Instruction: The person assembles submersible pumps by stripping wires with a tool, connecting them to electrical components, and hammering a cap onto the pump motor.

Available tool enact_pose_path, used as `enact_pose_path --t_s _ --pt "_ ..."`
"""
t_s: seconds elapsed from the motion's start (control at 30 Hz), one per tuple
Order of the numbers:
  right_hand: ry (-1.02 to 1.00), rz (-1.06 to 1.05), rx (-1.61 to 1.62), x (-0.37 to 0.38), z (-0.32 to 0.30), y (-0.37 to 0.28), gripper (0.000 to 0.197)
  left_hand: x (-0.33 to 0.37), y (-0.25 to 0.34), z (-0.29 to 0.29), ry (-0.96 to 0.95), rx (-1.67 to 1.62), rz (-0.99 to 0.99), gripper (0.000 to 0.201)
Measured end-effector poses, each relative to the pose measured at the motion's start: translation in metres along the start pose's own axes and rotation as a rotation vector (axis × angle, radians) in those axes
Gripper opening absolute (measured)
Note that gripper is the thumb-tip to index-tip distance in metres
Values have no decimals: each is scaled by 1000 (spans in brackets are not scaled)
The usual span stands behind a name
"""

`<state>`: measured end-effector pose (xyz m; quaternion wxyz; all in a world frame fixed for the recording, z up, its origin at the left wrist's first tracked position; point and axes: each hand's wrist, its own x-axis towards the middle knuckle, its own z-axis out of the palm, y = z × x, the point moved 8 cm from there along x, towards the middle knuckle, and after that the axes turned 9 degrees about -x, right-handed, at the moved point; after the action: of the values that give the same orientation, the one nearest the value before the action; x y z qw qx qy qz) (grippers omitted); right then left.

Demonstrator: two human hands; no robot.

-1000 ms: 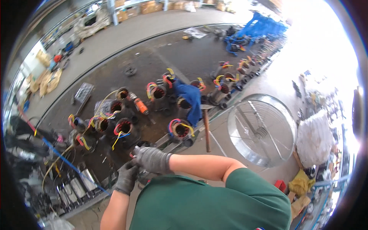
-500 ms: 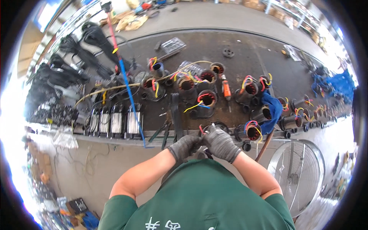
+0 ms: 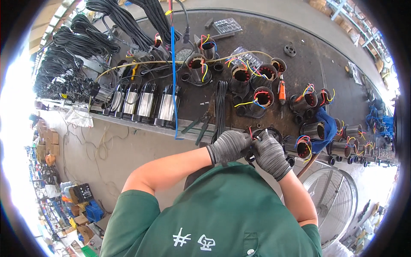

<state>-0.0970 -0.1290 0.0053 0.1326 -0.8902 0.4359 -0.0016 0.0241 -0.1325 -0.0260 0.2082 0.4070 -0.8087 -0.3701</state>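
- Got red wire [image 3: 251, 132] poking up between both hands, at near edge of bench [image 3: 274, 38].
- Got left hand [image 3: 231, 146] in grey glove, fingers curled in at wire; can't tell if clamped on it, tips partly hidden.
- Got right hand [image 3: 271, 155] gloved too, fingers bent, close up against left; can't tell what's in the grasp.
- See dark round part [image 3: 277, 135] just behind right hand, mostly covered.
- See black cable bundle [image 3: 220, 105] behind left hand, green-handled pliers [image 3: 203, 127] just left of it.
- See dark cylindrical housings [image 3: 239, 88] with coloured leads farther back, orange tool [image 3: 281, 91] lying among them.
- See silver cylinders [image 3: 167, 106] lined up left, blue cloth [image 3: 326, 130] draped right.
- See round fan [image 3: 332, 205] off bench, lower right.
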Motion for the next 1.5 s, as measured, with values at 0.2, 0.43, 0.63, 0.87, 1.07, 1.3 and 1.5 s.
enact_pose_path --t_s 0.2,0.43,0.63,0.87,1.07,1.3,1.5 --pt "-20 66 11 -2 -2 -4 16 -12 -119 -23 -59 262 -144 13" --pt "62 23 -26 3 -5 -11 16 -52 -318 -70 478 328 -726 33" --pt "36 78 -39 6 0 -6 17 -45 -328 -72 406 335 -674 28" --pt "64 114 34 1 -3 -5 19 -46 -311 -74 507 250 -724 38" --pt "67 108 15 -2 -1 -6 19 -37 -306 -71 494 247 -732 40" --pt "108 105 34 0 -3 -9 15 -35 -314 -63 460 323 -643 28" --pt "99 95 22 -2 2 -5 18 -42 -229 -16 693 -886 -281 10"
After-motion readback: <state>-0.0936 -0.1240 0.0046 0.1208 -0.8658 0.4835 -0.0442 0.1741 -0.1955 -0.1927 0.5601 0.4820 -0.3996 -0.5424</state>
